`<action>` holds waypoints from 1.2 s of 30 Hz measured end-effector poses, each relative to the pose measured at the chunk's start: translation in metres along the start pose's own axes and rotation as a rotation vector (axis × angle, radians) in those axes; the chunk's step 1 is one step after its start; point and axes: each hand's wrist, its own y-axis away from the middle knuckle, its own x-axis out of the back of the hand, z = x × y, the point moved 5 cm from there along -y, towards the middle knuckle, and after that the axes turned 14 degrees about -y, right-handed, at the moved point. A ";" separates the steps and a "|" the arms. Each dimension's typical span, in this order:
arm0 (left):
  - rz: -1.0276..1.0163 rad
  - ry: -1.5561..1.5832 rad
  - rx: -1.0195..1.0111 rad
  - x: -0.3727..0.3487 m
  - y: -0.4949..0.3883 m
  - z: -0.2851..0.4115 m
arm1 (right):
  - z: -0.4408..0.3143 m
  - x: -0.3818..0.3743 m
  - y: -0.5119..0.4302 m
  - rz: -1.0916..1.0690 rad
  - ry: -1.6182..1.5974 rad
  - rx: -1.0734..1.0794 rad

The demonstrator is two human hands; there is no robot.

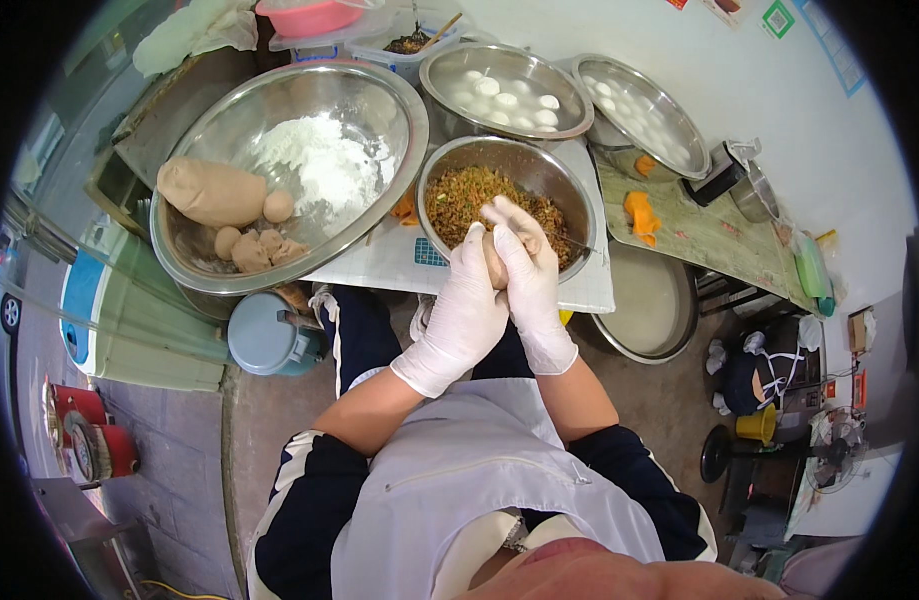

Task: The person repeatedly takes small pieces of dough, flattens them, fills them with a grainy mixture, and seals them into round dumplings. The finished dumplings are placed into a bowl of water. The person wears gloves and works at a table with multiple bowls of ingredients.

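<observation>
Both my hands wear thin white gloves and meet over the near rim of a steel bowl of chopped filling [480, 187]. Between my left hand [467, 300] and my right hand [530, 277] is a piece of tan dough [495, 262], cupped by both and partly hidden by the fingers. To the left, a wide steel basin [388, 217] holds a large tan dough log [211, 191], several smaller dough pieces [253, 253] and a heap of white flour [317, 161]. A thin metal tool handle [575, 244] sticks out over the filling bowl's right rim.
Behind stand two steel basins [448, 67] [699, 161] of white balls in cloudy liquid. An orange cloth [641, 217] lies on the right-hand board. Below it is a large pan of cloudy liquid [643, 300]. A lidded bucket [264, 334] stands below left. Another person [759, 379] is at far right.
</observation>
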 end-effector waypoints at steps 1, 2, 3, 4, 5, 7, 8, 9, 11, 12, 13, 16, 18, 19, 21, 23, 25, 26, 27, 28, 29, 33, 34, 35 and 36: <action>-0.085 0.083 0.027 -0.002 0.000 -0.002 | -0.001 0.001 0.000 -0.020 0.022 -0.013; -0.132 0.151 0.049 0.000 -0.001 -0.004 | -0.002 0.004 -0.002 0.002 0.060 -0.067; -0.217 0.215 0.111 0.000 -0.002 -0.008 | -0.006 0.004 -0.003 -0.048 0.015 -0.053; -0.288 0.368 0.177 0.003 -0.002 -0.010 | -0.009 0.007 -0.004 -0.057 -0.015 -0.082; -0.334 0.574 0.259 0.007 -0.004 -0.014 | -0.011 0.008 -0.005 -0.077 -0.056 -0.097; -0.551 0.825 0.471 0.006 -0.001 -0.018 | -0.011 0.005 -0.005 -0.169 -0.085 -0.200; -0.590 0.862 0.459 0.006 -0.002 -0.016 | -0.012 0.004 -0.005 -0.200 -0.061 -0.196; -0.537 0.687 0.352 0.010 -0.006 -0.016 | -0.010 0.000 -0.004 -0.256 -0.050 -0.186; -0.323 0.397 0.169 0.013 -0.011 -0.013 | -0.006 0.001 -0.004 -0.181 0.117 -0.136; -0.211 0.073 0.088 0.012 -0.009 -0.010 | -0.001 0.002 -0.002 -0.126 0.169 -0.158; -0.098 -0.122 -0.017 0.010 -0.008 -0.005 | 0.003 0.003 0.000 -0.057 0.212 -0.180; -0.038 0.029 -0.024 -0.003 0.003 -0.002 | 0.005 0.000 0.003 -0.038 0.156 -0.060; -0.086 0.085 -0.003 -0.005 0.008 -0.003 | -0.001 0.004 0.004 0.001 0.163 0.003; -0.182 0.143 0.070 -0.006 0.009 -0.006 | -0.003 0.004 0.004 -0.028 0.122 -0.009; -0.312 0.260 0.216 -0.001 0.009 -0.012 | -0.007 0.006 0.003 -0.069 0.064 -0.071; -0.418 0.750 0.369 0.005 0.004 -0.015 | -0.011 0.005 0.002 -0.154 0.003 -0.131; -0.676 0.917 0.532 0.003 0.005 -0.015 | -0.010 -0.001 0.002 -0.250 -0.108 -0.216; -0.642 0.771 0.432 0.006 0.003 -0.014 | -0.009 -0.004 0.003 -0.304 0.018 -0.185; -0.554 0.623 0.361 0.009 -0.001 -0.015 | -0.007 -0.003 0.002 -0.247 0.081 -0.166; -0.452 0.478 0.298 0.011 -0.002 -0.014 | -0.005 -0.002 0.003 -0.185 0.136 -0.137; -0.212 0.144 0.099 0.017 -0.004 -0.007 | -0.003 -0.001 0.004 -0.122 0.190 -0.109; -0.165 -0.007 0.063 0.003 0.009 -0.002 | 0.002 0.002 0.010 -0.018 0.104 -0.040; -0.159 0.026 0.063 0.002 0.012 -0.002 | 0.001 0.003 0.011 -0.043 0.118 -0.033; -0.247 0.091 0.115 -0.001 0.013 -0.005 | -0.002 0.003 0.011 -0.088 0.141 -0.039; -0.281 0.151 0.161 -0.001 0.013 -0.008 | -0.004 0.006 0.011 -0.078 0.164 -0.056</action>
